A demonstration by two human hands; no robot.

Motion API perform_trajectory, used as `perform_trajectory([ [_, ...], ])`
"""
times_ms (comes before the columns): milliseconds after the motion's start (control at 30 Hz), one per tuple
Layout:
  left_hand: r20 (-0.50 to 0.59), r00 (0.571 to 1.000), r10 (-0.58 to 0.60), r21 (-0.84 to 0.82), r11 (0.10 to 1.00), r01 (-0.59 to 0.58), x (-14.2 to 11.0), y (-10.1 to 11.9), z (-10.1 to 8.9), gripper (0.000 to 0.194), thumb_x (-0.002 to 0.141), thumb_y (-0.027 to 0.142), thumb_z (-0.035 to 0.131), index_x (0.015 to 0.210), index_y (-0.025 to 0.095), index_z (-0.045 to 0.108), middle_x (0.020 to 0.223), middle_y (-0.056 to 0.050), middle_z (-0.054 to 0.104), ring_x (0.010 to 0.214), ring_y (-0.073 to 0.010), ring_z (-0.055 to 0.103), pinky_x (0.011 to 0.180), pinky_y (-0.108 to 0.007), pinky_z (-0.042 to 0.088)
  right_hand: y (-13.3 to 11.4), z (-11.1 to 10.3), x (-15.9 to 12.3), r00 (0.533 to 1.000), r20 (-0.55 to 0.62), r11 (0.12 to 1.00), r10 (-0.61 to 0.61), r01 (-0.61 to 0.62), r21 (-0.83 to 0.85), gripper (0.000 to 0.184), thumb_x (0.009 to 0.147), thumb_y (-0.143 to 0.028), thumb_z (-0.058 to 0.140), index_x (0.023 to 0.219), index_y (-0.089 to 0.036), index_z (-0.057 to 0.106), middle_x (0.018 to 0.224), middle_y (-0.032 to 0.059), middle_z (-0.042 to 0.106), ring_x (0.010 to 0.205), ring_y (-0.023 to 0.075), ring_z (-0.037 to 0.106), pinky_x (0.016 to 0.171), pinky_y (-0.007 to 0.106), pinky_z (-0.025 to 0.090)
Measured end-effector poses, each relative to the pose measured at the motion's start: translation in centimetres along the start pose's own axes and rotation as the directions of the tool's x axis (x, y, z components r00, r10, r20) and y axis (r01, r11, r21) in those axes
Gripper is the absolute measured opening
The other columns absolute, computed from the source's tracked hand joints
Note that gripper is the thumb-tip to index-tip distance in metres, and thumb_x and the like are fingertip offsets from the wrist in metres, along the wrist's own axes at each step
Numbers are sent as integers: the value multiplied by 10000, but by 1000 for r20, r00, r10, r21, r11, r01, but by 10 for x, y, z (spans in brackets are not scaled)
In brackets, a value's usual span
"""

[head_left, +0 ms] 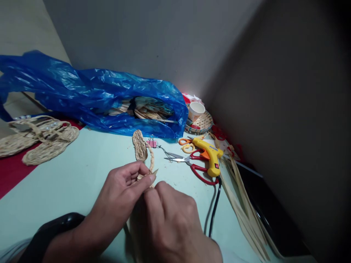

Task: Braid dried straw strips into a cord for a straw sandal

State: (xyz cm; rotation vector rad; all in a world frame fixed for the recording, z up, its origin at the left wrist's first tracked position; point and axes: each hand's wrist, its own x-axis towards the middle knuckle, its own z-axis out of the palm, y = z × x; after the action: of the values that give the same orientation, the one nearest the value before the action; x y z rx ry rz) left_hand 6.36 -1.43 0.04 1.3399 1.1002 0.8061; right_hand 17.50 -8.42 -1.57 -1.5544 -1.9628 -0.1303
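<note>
Woven straw piece (pixel 140 146) in two hands; clock centred on the fingertips.
Counter (pixel 90 175), pale green, under all the work. Plastic bag (pixel 95 86), blue, crumpled, straw bundle (pixel 153 108) in its mouth, 11 o'clock. Right hand (pixel 175 215), 5 o'clock, fingers curled inward beside the left; grip hidden, cannot tell. Left hand (pixel 120 190), 8 o'clock, fingers pinching the piece, whose sole-shaped end lies at 11 o'clock. Woven sandals (pixel 52 146), pair, 10 o'clock. Straw strips (pixel 244 208), long, 4 o'clock. Basket (pixel 206 121), bearing a white cup (pixel 196 109), between 1 and 2 o'clock. Scissors (pixel 197 171), red-handled, 2 o'clock. Glue gun (pixel 212 155), yellow, over their handles. Binder clip (pixel 151 144), pink, 12 o'clock.
</note>
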Motion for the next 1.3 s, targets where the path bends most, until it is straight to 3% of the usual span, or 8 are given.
perform_trajectory([
  [167, -5, 999, -53, -77, 996, 52, 2, 4, -2, 248, 755, 386, 742, 667, 201, 602, 562, 70, 515, 553, -111, 441, 511, -217, 354, 4, -11, 6, 987, 37, 981, -156, 150, 120, 182, 953, -165, 479, 940, -155, 660, 774, 102, 663, 668, 236, 605, 582, 346, 457],
  [333, 59, 998, 29, -32, 999, -27, 6, 10, -7, 227, 785, 394, 700, 689, 196, 642, 616, 39, 596, 621, -139, 533, 578, -237, 412, 27, -42, 27, 959, 202, 827, 200, -275, 490, 103, 952, -271, 637, 1023, -198, 657, 913, 43, 687, 851, 196, 645, 755, 305, 481],
  [433, 135, 991, 25, -37, 999, -20, 5, 11, -8, 220, 814, 385, 677, 714, 189, 662, 677, 16, 653, 667, -153, 581, 627, -250, 445, 36, -40, 33, 854, 475, 591, 212, -499, 633, 146, 953, -339, 659, 996, -200, 651, 795, -3, 660, 736, 156, 603, 677, 267, 454],
  [567, 199, 977, 70, -104, 993, -50, -3, 9, -6, 153, 939, 373, 572, 954, 231, 629, 748, 40, 685, 707, -150, 638, 673, -251, 468, 37, -31, 33, 825, 534, 401, 186, -560, 725, 123, 987, -306, 600, 1013, -199, 654, 693, -40, 621, 645, 119, 546, 635, 244, 418],
  [667, 172, 982, 76, -37, 997, -71, -9, 5, -6, 209, 1000, 392, 481, 1178, 287, 507, 785, 60, 691, 731, -162, 663, 688, -270, 482, 36, -30, 32, 824, 522, 426, 222, -563, 708, 110, 956, -295, 624, 931, -194, 661, 680, -36, 620, 627, 121, 524, 609, 254, 392],
  [800, 141, 970, 197, 237, 945, -226, -10, 0, -11, 188, 1010, 437, 458, 1120, 304, 532, 925, 38, 729, 811, -168, 687, 722, -272, 473, 37, -33, 31, 822, 480, 491, 306, -568, 660, 173, 913, -308, 660, 790, -191, 630, 675, -22, 620, 625, 130, 518, 598, 263, 386],
  [1133, 151, 898, 414, 504, 749, -430, -4, 12, -22, 197, 926, 280, 579, 772, 266, 700, 713, 69, 721, 647, -117, 670, 604, -193, 481, 35, -34, 32, 759, 546, 296, 356, -645, 704, 181, 830, -291, 718, 768, -191, 581, 687, 7, 664, 609, 126, 529, 561, 236, 403],
  [1300, 234, 755, 612, 632, 495, -597, -13, 8, -24, 155, 933, 211, 580, 824, 236, 687, 666, 52, 665, 547, -105, 604, 547, -211, 445, 32, -32, 31, 799, 446, 402, 404, -593, 698, 170, 829, -308, 683, 738, -183, 613, 611, -1, 614, 557, 126, 496, 537, 251, 388],
])
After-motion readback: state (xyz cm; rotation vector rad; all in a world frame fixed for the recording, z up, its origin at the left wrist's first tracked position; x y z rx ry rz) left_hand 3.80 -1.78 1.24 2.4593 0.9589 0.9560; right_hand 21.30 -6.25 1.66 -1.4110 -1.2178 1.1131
